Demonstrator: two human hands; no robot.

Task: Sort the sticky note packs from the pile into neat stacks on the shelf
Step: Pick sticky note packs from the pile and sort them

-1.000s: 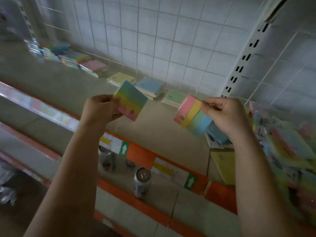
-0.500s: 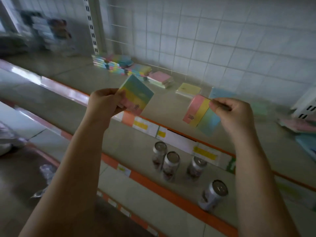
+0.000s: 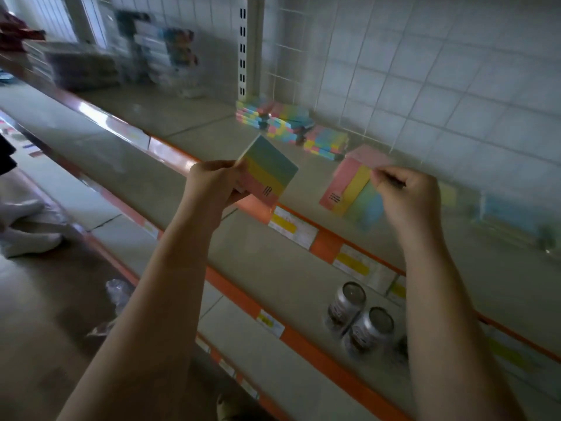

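Above the grey shelf with its orange front edge (image 3: 182, 156), the left hand (image 3: 212, 189) has its fingers curled round the lower corner of a square sticky note pack striped blue, yellow and pink (image 3: 268, 171), holding it tilted in the air. Behind and between the hands, neat stacks of multicoloured sticky note packs (image 3: 291, 129) stand on the shelf against the white wire-grid back wall (image 3: 425, 71). To the right, the right hand (image 3: 403, 196) pinches the top edge of a second pack striped pink, yellow, green and blue (image 3: 349, 192) between thumb and curled fingers, held clear of the shelf, and two silver drink cans (image 3: 361, 320) stand on the lower shelf beneath
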